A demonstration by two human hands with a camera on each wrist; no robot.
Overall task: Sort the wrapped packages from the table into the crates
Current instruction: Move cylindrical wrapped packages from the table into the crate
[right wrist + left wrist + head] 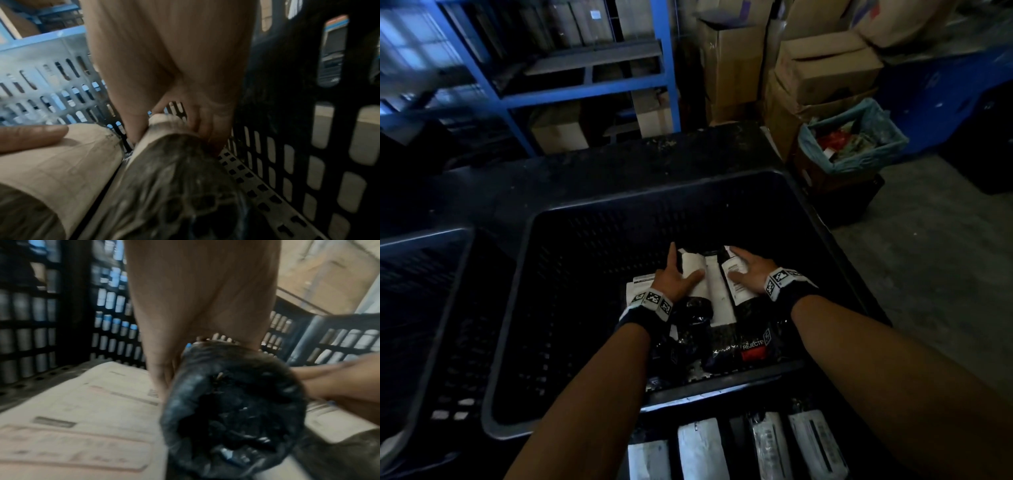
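Observation:
Both my hands are down inside a large black crate point(654, 202), on wrapped packages lying side by side. My left hand point(678, 277) rests with spread fingers on a black package with a white label point(709, 284). My right hand point(748, 270) lies flat on the labelled package point(736, 291) beside it. In the left wrist view my palm point(195, 313) straddles a black-wrapped roll point(226, 410). In the right wrist view my fingers point(207, 123) drape over the far end of a dark package point(174, 186). More packages point(753, 349), one marked REJECTED, lie nearer me.
A second black crate point(424, 236) stands to the left. Several white-labelled packages point(698, 448) lie on the table at the near edge. Behind are a blue rack point(585, 96), cardboard boxes point(825, 68) and a bin with a blue liner point(859, 137).

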